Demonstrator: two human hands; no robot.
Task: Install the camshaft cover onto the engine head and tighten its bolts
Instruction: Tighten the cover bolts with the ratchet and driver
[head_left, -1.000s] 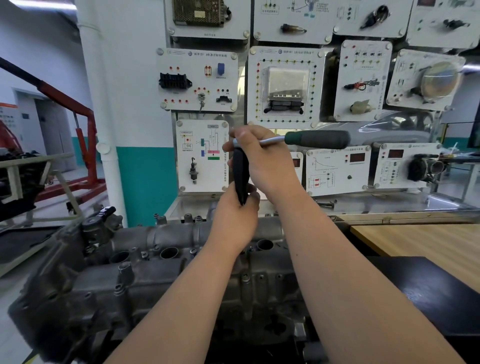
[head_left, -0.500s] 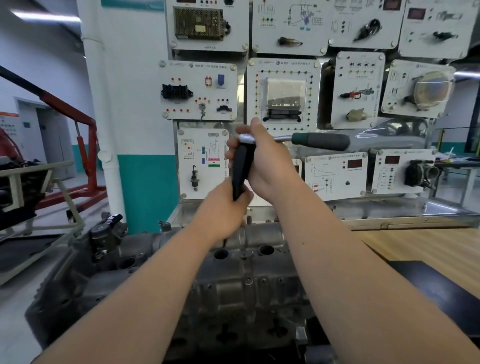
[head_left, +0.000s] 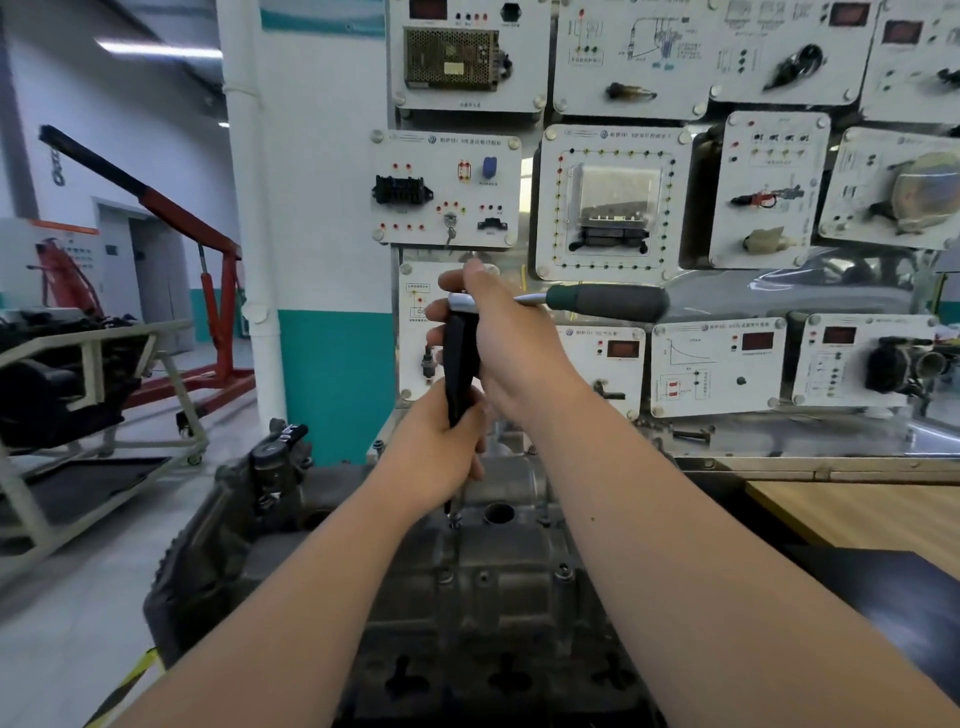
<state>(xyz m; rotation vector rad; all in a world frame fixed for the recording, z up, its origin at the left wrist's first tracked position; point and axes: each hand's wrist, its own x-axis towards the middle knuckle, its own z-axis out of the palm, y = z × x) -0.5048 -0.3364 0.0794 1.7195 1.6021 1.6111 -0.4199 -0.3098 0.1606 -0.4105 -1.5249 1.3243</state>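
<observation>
The grey camshaft cover (head_left: 498, 566) lies on top of the engine head (head_left: 218, 561) in the lower middle. A ratchet wrench with a green-grey handle (head_left: 608, 302) points right, and a long black socket extension (head_left: 458, 364) drops from its head toward a bolt (head_left: 455, 519) on the cover. My right hand (head_left: 506, 343) grips the ratchet head at the top. Below it, my left hand (head_left: 441, 452) wraps round the lower part of the black extension. The extension's tip is partly hidden by my left hand.
White training panels (head_left: 608, 202) with electrical parts fill the wall behind the engine. A wooden bench top (head_left: 857, 514) and a black mat (head_left: 893, 587) lie at the right. A red engine hoist (head_left: 218, 291) and a grey trolley (head_left: 98, 395) stand at the left on the floor.
Both hands and the tool hold the same grip. The view has tilted so the engine sits lower, and the extension's tip now stands over a bolt next to a round hole in the cover.
</observation>
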